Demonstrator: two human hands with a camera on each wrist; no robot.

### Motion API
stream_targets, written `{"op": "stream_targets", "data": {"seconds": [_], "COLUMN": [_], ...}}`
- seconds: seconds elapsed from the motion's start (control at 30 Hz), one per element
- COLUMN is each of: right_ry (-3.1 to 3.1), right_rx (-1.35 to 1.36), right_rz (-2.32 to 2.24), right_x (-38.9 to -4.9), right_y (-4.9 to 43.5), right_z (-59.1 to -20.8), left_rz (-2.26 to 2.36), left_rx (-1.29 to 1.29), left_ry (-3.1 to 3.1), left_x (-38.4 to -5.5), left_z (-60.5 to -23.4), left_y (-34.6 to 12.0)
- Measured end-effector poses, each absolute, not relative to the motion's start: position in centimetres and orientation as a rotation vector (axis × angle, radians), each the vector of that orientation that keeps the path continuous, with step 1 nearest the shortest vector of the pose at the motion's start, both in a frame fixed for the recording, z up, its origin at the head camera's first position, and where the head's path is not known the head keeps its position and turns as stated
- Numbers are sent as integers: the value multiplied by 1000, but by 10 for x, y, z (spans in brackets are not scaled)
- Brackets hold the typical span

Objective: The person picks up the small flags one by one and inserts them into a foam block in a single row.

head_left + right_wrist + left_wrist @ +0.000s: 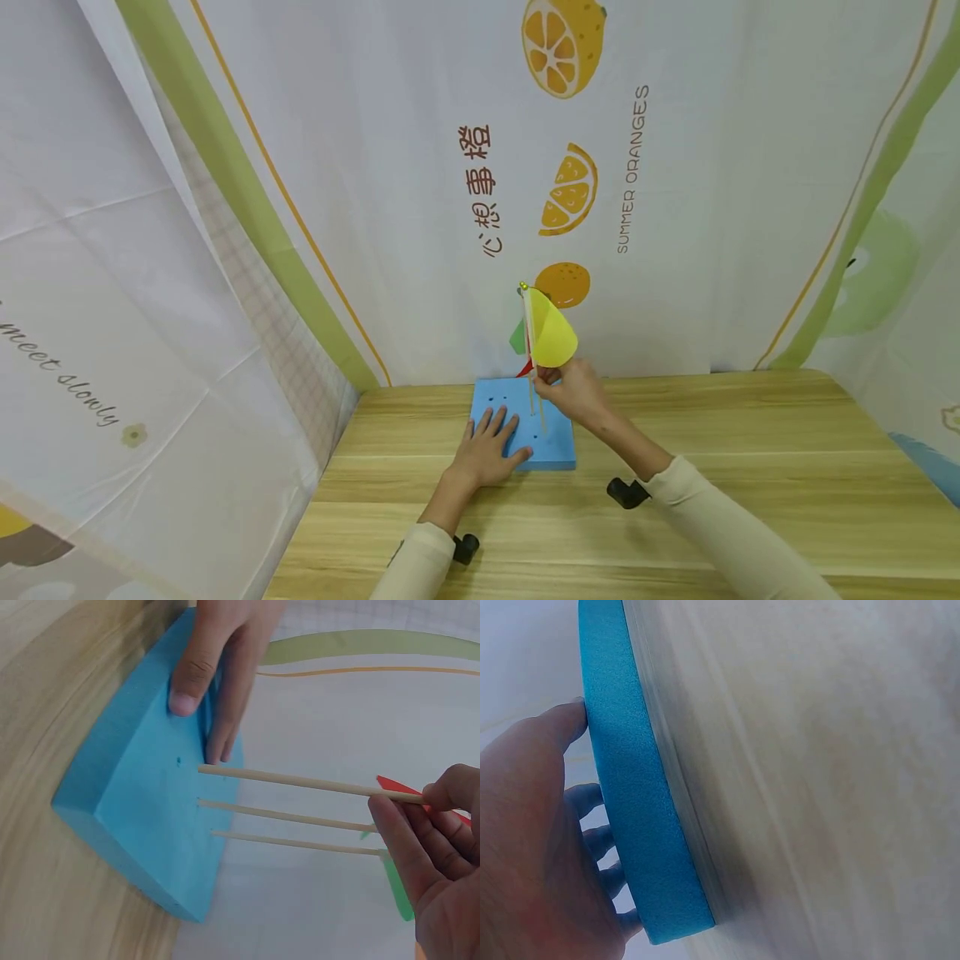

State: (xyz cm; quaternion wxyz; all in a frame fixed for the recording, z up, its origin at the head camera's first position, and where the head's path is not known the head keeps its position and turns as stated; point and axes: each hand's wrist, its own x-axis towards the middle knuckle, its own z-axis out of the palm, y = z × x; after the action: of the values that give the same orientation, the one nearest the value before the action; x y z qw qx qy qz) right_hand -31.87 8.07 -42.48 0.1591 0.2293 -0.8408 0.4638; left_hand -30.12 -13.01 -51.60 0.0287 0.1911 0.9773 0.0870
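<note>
A blue foam block with small holes in its top lies near the table's back edge. My left hand rests on it with fingers spread and straight; the left wrist view shows the thumb at the block's upper edge. Between thumb and fingers, my right hand pinches a thin wooden stick bearing a yellow paper flag. The stick's bare lower end shows close over the block. Two more sticks stand in the block, one of them with a green flag. Red paper shows beside my right hand.
The wood-grain table extends to both sides and in front of the block. A white cloth printed with oranges hangs right behind it, and another cloth hangs at the left. Black mounts sit at both wrists.
</note>
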Motion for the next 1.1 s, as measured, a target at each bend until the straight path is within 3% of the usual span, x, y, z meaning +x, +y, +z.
{"op": "stream_targets", "data": {"seconds": [1.1], "right_ry": [-2349], "right_rx": [683], "right_rz": [1345], "right_x": [-328], "right_y": [66], "right_z": [-473], "left_rz": [252], "left_rx": [594], "left_ry": [3021], "left_x": [-300], "left_z": [-518], "left_y": [-130]}}
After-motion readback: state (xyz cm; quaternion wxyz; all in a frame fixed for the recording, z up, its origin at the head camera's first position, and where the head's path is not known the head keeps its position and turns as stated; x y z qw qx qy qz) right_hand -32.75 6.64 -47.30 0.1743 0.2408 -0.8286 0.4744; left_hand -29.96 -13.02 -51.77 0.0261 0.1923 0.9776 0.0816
